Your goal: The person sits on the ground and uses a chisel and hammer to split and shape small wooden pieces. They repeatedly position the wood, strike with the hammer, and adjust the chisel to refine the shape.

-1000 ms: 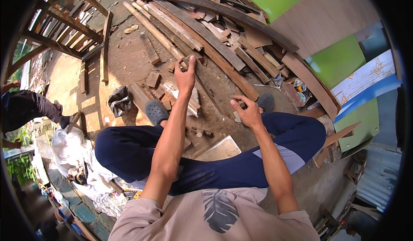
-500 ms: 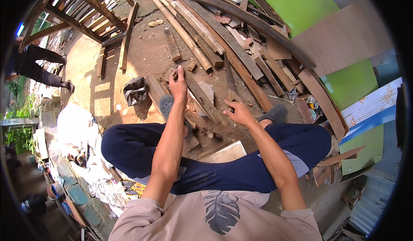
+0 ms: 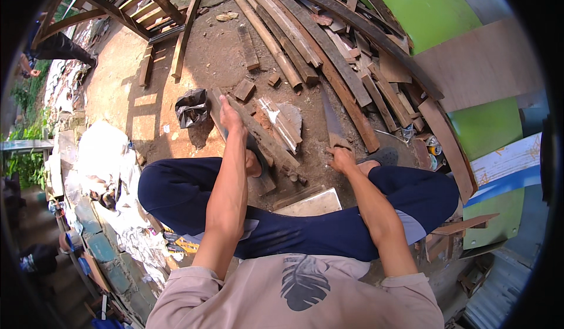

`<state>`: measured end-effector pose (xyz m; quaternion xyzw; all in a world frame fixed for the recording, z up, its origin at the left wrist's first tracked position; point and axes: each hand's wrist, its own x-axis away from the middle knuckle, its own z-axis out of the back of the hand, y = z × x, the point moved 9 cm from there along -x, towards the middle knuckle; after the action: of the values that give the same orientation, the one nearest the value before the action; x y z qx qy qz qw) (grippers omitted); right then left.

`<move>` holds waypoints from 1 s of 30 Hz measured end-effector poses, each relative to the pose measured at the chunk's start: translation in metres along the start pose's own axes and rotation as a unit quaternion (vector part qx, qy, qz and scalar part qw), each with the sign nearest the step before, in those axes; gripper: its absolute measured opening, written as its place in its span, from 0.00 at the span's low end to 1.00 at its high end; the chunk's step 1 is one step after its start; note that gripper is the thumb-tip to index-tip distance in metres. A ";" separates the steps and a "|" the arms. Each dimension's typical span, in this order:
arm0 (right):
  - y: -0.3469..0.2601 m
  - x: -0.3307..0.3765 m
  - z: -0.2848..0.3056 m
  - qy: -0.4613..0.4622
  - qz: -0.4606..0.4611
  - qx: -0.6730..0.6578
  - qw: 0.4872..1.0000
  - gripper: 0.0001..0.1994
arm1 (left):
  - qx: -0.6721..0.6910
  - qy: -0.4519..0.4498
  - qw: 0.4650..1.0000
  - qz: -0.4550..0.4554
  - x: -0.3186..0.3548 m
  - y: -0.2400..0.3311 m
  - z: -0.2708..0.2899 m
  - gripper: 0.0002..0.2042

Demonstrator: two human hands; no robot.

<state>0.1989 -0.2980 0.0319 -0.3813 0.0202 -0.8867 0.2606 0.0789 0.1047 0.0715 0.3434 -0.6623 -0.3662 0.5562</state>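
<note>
My left hand [image 3: 230,117] lies over the upper end of a long wooden plank [image 3: 267,144] that slants across the dirt ground, fingers curled around its edge. My foot in a sandal [image 3: 254,163] rests on the same plank lower down. To the right, my right hand [image 3: 342,160] closes on the handle of a handsaw [image 3: 331,117], whose blade lies flat on the ground pointing away from me. I squat with both knees in dark blue trousers [image 3: 176,191] spread wide.
A pile of poles and planks [image 3: 305,41] fills the ground ahead. A black plastic bag [image 3: 191,108] lies left of the plank. A pale flat board [image 3: 311,202] sits between my legs. Green panels [image 3: 435,12] stand at right, white sacks [image 3: 100,153] at left, another person [image 3: 53,47] far left.
My left hand has drawn back from the scrap pieces onto the end of the plank. My right hand has reached the saw handle and closed on it. The view has tilted downward.
</note>
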 end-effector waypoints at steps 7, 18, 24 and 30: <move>0.011 0.009 -0.008 -0.027 -0.050 0.001 0.998 0.27 | 0.048 0.026 0.999 0.000 0.017 -0.004 -0.010 0.33; 0.019 -0.043 -0.034 -0.004 -0.132 -0.090 0.987 0.23 | 0.102 0.001 0.992 -0.069 0.018 0.036 0.013 0.31; -0.008 -0.070 -0.028 0.009 -0.207 -0.057 0.977 0.19 | 0.080 0.003 0.991 -0.105 0.010 0.086 0.060 0.25; -0.126 -0.080 0.005 0.051 0.063 -0.113 0.990 0.19 | 0.015 0.016 0.991 -0.130 0.019 0.076 0.101 0.23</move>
<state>0.1916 -0.1503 0.0115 -0.3607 0.1573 -0.8787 0.2703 -0.0272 0.1362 0.1349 0.4406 -0.6084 -0.4204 0.5089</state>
